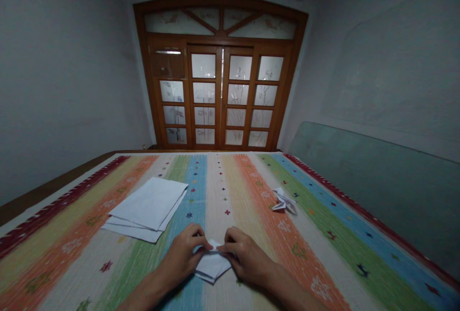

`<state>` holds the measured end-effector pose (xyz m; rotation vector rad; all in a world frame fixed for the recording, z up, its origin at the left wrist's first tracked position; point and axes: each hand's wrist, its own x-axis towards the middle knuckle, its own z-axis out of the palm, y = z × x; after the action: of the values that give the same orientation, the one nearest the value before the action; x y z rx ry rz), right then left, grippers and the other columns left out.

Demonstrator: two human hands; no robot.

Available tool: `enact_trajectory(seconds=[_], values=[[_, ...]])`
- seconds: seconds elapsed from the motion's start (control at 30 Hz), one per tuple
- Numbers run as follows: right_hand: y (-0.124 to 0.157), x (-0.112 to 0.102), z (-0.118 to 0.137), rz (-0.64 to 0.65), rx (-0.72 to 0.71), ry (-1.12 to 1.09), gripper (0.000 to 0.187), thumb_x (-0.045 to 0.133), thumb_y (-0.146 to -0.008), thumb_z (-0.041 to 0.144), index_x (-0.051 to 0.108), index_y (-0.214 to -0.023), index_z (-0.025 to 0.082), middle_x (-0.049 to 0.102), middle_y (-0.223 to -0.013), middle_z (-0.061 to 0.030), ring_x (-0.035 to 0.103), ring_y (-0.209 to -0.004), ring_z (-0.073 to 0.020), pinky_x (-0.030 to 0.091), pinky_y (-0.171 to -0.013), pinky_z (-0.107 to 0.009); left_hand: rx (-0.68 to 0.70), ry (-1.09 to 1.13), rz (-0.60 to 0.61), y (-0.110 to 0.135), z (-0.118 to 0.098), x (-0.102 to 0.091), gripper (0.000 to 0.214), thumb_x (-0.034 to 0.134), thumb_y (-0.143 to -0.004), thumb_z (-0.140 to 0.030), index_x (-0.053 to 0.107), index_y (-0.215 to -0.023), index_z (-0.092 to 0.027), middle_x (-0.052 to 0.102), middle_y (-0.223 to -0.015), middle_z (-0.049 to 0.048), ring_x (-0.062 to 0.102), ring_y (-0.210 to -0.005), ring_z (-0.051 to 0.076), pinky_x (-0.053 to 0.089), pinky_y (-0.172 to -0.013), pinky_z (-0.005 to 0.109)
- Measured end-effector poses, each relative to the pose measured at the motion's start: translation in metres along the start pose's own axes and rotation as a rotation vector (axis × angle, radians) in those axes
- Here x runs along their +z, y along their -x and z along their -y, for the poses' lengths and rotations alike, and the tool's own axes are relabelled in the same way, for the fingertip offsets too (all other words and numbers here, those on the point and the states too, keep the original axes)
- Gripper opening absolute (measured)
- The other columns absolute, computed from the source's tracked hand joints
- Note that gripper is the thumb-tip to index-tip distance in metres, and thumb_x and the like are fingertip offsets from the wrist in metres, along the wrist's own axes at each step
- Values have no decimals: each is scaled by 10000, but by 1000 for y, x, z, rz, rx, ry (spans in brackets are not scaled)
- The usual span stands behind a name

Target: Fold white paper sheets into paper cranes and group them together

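Observation:
A small folded white paper piece (212, 265) lies on the striped cloth (323, 253) close to me. My left hand (185, 253) pinches its upper left edge with curled fingers. My right hand (244, 256) pinches the upper right edge in the same way, fingertips almost meeting the left hand's. Both hands rest low on the cloth.
A stack of white paper sheets (147, 208) lies to the left. A finished folded white paper figure (284, 201) sits to the right on the orange and green stripes. A glass pane (377, 186) leans on the right wall. Wooden doors (221, 95) stand at the far end.

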<state>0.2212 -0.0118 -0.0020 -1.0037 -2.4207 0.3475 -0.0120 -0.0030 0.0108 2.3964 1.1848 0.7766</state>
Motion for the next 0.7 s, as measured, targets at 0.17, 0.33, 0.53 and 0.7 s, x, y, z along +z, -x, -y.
enact_trajectory(seconds=[0.17,0.33,0.53,0.7], values=[[0,-5,-4,16,-39,3,204,645,-854,89,794,-936,202,650,-869,-66,624,-822,-188,462,-705,-249,150,-82,11,1,7,0,221,676,-851,-28,780,-872,-222,663,-888,54,621,-857,205,444,-727,280],[1,-10,-8,53,-64,-20,204,649,-822,63,797,-914,170,692,-873,-75,655,-801,-181,478,-703,-236,334,-245,2,2,6,-2,191,638,-913,-82,752,-893,-235,664,-870,49,576,-849,211,407,-684,292],[3,-16,-6,95,-47,2,261,623,-810,24,807,-922,173,707,-864,-76,664,-818,-184,477,-721,-236,396,-429,63,6,-4,3,233,578,-880,-1,699,-933,-193,699,-915,60,555,-888,247,461,-727,340],[4,-25,2,137,22,12,312,597,-787,8,816,-915,189,724,-846,-73,666,-783,-185,476,-719,-237,324,-386,157,10,-15,6,327,533,-805,45,677,-980,-191,722,-992,89,582,-911,260,510,-810,370]])
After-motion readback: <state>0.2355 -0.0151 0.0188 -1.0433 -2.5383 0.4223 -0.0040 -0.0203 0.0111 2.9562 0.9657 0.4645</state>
